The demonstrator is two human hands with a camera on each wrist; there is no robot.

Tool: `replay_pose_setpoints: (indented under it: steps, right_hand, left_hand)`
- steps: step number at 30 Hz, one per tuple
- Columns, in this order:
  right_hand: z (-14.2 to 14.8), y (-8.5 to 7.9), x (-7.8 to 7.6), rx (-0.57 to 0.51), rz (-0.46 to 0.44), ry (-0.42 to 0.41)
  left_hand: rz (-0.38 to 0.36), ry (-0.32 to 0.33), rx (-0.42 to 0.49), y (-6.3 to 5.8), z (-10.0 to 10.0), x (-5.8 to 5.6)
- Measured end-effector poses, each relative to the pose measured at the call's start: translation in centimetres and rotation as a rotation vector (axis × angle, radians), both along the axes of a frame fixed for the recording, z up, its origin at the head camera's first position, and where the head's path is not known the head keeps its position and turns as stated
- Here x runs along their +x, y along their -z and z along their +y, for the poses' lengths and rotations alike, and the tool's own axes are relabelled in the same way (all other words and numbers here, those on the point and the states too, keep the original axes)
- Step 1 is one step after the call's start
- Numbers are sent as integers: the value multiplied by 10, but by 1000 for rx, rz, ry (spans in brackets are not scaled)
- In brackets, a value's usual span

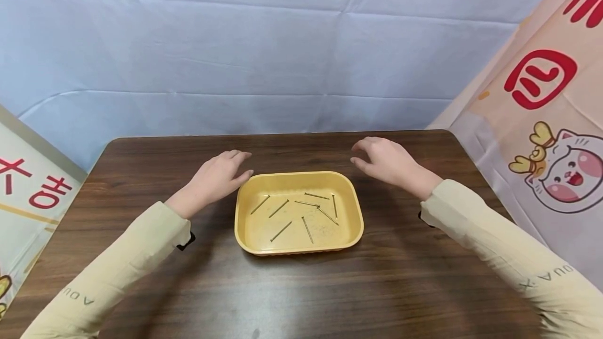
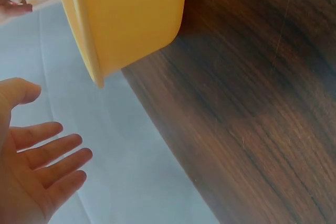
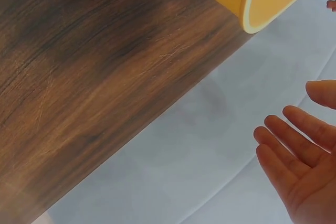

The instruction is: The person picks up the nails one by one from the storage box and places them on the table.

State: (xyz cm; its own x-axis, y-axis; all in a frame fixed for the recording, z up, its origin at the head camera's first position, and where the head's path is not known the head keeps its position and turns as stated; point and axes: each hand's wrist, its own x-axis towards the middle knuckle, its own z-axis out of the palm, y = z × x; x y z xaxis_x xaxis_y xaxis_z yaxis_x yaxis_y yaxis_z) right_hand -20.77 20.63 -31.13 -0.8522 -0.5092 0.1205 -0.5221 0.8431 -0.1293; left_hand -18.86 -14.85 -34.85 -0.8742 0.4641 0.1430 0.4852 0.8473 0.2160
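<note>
A shallow yellow plastic tray (image 1: 299, 250) with rounded corners sits on the dark wooden table. Several thin metal nails (image 1: 281, 230) lie scattered on its floor at different angles. Beside the tray's far left corner is my left hand (image 1: 214, 179), its thumb near the rim; the left wrist view shows the fingers (image 2: 58, 156) spread and bare. My right hand (image 1: 388, 160) hovers off the far right corner, fingers (image 3: 294, 148) loosely extended and holding nothing. In both wrist views the tray's outer wall (image 2: 131, 19) stands apart from the palm.
The brown wood-grain table (image 1: 188, 292) ends at a straight far edge, with a pale blue cloth backdrop (image 1: 264, 56) behind it. Printed banners with red characters hang at the right (image 1: 560, 161) and left.
</note>
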Motion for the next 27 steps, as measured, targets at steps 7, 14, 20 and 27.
replay_pose_setpoints:
  steps: [7, 14, 20, 27]
  right_hand:
    - [-1, 1, 4, -9, 15, -25]
    - [-5, -2, 10, -10, 23, -41]
    - [-8, -4, 15, -9, 23, -55]
    - [-9, -2, 19, -16, 16, -68]
  left_hand:
    - [-25, -2, 30, 2, 1, 3]
    - [-62, -7, 67, 5, 2, 6]
    - [-84, -24, 95, 7, 3, 10]
    - [-80, -32, 122, 12, 5, 14]
